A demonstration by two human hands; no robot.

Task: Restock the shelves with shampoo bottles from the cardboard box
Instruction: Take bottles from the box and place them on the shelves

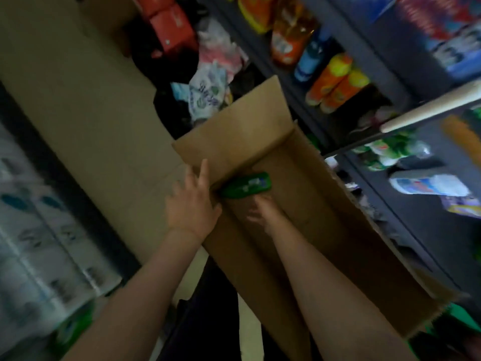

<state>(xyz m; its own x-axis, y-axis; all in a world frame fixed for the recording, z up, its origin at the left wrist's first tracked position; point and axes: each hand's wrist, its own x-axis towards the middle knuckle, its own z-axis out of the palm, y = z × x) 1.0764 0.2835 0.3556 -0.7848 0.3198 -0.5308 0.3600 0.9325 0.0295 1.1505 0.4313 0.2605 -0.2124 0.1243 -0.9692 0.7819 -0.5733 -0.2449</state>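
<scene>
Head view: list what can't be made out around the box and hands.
- Right hand: motion-blurred inside the cardboard box; grip on the green bottle unclear.
- Green bottle's label: too blurred to read.
- Left hand: fingertips hidden behind the box wall.
- Shelf products: blurred.

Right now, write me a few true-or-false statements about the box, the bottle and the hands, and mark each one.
1. A green bottle lies inside the cardboard box. True.
2. The left hand rests on the box's edge. True.
3. The box is packed full of bottles. False: only one bottle shows.
4. The right hand is up at the shelves. False: it reaches down inside the box, beside the bottle.
</scene>
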